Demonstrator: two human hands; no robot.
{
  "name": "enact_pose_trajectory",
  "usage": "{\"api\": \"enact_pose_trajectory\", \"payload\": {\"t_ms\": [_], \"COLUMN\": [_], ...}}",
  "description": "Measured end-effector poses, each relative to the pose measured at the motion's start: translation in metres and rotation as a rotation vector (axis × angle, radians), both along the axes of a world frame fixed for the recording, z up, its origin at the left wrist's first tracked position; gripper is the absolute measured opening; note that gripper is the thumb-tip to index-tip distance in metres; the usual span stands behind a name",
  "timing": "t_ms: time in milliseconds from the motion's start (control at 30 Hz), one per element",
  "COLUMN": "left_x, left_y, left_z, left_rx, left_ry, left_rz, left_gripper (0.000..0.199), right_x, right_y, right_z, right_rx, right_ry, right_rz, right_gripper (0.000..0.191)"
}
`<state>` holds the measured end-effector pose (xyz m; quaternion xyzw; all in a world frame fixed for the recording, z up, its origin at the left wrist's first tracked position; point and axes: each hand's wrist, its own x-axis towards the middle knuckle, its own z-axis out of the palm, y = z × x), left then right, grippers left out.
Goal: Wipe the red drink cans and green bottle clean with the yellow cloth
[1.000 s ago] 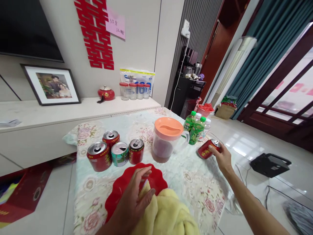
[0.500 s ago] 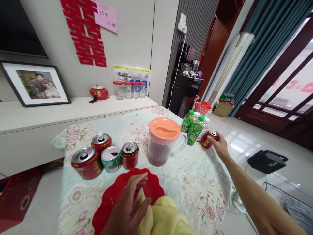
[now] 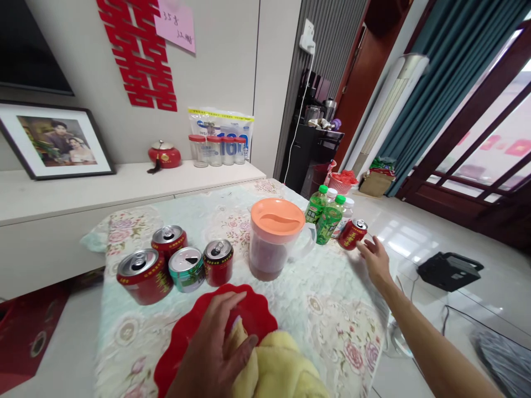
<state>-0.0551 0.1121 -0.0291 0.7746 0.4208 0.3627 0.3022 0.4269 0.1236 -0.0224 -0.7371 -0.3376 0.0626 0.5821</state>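
At the right edge of the table, a red drink can [image 3: 352, 234] stands upright beside the bottles. My right hand [image 3: 375, 260] is just in front of it, fingers apart and holding nothing. Over a red scalloped plate [image 3: 182, 337], my left hand [image 3: 215, 342] has a fold of yellow cloth [image 3: 286, 367] between thumb and fingers. Part of the plate is hidden under the hand and cloth. Beyond the plate stands a clear plastic pitcher [image 3: 267, 260] with an orange lid [image 3: 277, 215] and some brown liquid low inside.
To the left are several opened cans, among them a large red can [image 3: 145, 279] and a green-and-silver can [image 3: 186, 271]. Green-capped bottles [image 3: 329, 221] stand right of the pitcher. A flowered tablecloth [image 3: 332, 309] covers the table. A black box with a handle [image 3: 448, 271] sits on the floor.
My right hand has let go of the red can and drawn back toward me. The can stays by the bottles. My left hand is nearly unmoved; the view has shifted slightly.
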Motion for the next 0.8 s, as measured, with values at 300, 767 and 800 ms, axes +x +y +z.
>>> {"api": "enact_pose_trajectory", "payload": {"t_ms": [300,767,800], "left_x": [0.004,0.011,0.012], "left_y": [-0.006,-0.029,-0.030], "left_z": [0.036,0.036,0.035], "left_rx": [-0.281,-0.251,-0.265], "left_ry": [0.070,-0.308,-0.324], "left_rz": [-0.101,-0.965,-0.986], "left_gripper": [0.061,0.051,0.054], "right_x": [-0.096,-0.268,-0.283], "right_y": [-0.097,-0.046,-0.034], "right_z": [-0.002,0.090,0.095], "right_rx": [-0.141,0.168,0.161], "right_ry": [0.065,-0.823,-0.833], "right_rz": [0.142,0.917,0.949], "right_gripper": [0.063,0.029,0.032]}}
